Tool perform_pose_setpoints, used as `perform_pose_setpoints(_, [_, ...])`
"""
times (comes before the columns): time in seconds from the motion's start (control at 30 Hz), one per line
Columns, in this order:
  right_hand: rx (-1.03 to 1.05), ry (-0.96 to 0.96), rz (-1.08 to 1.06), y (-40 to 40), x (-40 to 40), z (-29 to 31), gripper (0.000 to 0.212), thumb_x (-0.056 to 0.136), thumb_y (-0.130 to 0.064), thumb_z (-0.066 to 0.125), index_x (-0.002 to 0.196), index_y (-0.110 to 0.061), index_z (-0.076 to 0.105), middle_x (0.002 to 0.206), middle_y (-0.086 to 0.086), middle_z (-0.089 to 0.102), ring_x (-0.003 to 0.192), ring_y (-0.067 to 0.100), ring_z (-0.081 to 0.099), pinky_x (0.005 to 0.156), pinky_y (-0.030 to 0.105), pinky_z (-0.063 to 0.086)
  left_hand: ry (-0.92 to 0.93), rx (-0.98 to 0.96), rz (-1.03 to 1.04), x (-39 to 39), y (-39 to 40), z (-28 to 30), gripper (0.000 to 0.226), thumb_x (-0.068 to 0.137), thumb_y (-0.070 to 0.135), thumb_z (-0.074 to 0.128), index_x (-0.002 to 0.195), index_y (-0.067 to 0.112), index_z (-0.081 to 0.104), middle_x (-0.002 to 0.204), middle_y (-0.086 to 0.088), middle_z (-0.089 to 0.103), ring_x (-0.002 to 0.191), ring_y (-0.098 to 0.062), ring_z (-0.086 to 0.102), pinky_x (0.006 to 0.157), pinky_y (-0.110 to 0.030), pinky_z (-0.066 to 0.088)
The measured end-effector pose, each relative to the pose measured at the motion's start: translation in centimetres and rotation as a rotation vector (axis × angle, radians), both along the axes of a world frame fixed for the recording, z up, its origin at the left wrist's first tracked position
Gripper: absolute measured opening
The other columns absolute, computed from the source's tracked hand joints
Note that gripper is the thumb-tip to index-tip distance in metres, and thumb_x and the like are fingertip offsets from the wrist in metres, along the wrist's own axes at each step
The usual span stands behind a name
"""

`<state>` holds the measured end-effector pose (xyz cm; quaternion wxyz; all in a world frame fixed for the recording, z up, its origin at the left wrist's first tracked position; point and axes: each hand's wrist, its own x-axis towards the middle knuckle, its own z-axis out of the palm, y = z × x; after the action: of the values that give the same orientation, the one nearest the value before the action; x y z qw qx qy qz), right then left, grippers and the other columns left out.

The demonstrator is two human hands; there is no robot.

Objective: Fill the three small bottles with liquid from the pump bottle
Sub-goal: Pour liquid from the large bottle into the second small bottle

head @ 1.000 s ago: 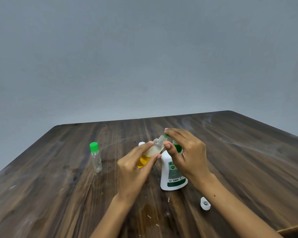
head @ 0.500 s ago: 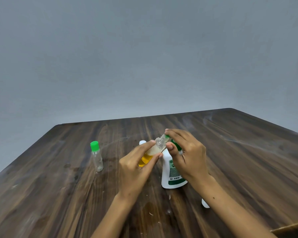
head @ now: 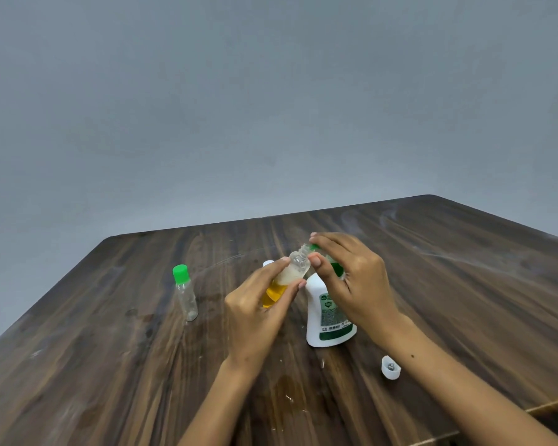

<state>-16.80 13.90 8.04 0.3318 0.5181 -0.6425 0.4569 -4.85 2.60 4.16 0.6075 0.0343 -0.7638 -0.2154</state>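
The left hand [head: 255, 313] is gripping a small clear bottle [head: 287, 278] between thumb and fingertips, holding it tilted with its uncapped neck pointing up toward 1 o'clock; yellow liquid is sitting in its lower part and pale foam above that. The right hand [head: 351, 281] is resting over the green pump head of the white pump bottle [head: 327, 313], fingers curled down around it, the thumb tip lying just beside the small bottle's neck. The pump bottle is standing upright on the wooden table [head: 464, 284], near the middle of the board, with its green label facing the camera. At 9 o'clock from the hands, well apart from them, a second small bottle [head: 186, 294] with a green cap is standing upright and looking empty. A white-capped top [head: 268, 263] is peeking out just behind the left hand's fingers at 11 o'clock; what it belongs to cannot be told. At 4 o'clock from the pump bottle, beside the right forearm, a small white cap [head: 390, 367] is lying on the wood. Bare board is stretching wide toward 2 o'clock and toward 8 o'clock, while the far edge is running behind the hands and the near right edge is cutting in at 4 o'clock. A wet patch [head: 287, 389] is showing between the forearms.
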Motion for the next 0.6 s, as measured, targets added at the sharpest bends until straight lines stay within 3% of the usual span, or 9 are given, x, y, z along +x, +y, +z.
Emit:
perform_pose_setpoints(0.1, [0.051, 0.014, 0.004, 0.2, -0.2, 0.5, 0.063, 0.096, -0.06, 0.032, 0.109, -0.01, 0.069, 0.111, 0.0, 0.067, 0.105, 0.008, 0.058, 0.084, 0.016, 0.044, -0.004, -0.01, -0.003, 0.0, 0.2, -0.1, 0.04, 0.075, 0.016, 0.085, 0.111, 0.006, 0.071, 0.109, 0.004, 0.07, 0.103, 0.001, 0.065, 0.085, -0.015, 0.052])
perform_pose_setpoints(0.23, [0.111, -0.009, 0.062, 0.8, -0.7, 0.6, 0.068, 0.095, -0.063, 0.026, 0.116, -0.012, 0.067, 0.122, -0.002, 0.063, 0.119, 0.009, 0.052, 0.094, 0.024, 0.045, 0.004, -0.018, 0.0, -0.2, 0.3, -0.2, 0.041, 0.073, 0.013, 0.087, 0.11, 0.006, 0.072, 0.108, 0.003, 0.071, 0.1, -0.002, 0.067, 0.084, -0.016, 0.053])
perform_pose_setpoints(0.37, [0.132, -0.058, 0.129, 1.0, -0.8, 0.5, 0.08, 0.092, -0.069, 0.019, 0.122, -0.011, 0.064, 0.128, 0.0, 0.06, 0.122, 0.012, 0.051, 0.096, 0.029, 0.044, 0.026, 0.01, -0.008, -0.3, 0.4, -0.1, 0.041, 0.073, 0.014, 0.087, 0.111, 0.007, 0.071, 0.108, 0.005, 0.071, 0.101, 0.0, 0.067, 0.083, -0.018, 0.055])
perform_pose_setpoints(0.6, [0.054, -0.09, 0.171, 0.3, -0.5, 0.2, 0.082, 0.093, -0.069, 0.017, 0.118, -0.007, 0.066, 0.124, 0.002, 0.062, 0.118, 0.013, 0.054, 0.095, 0.024, 0.043, 0.046, 0.007, -0.013, -0.5, 0.3, 0.1, 0.038, 0.075, 0.014, 0.084, 0.109, 0.005, 0.071, 0.108, 0.003, 0.071, 0.102, -0.001, 0.066, 0.084, -0.017, 0.054])
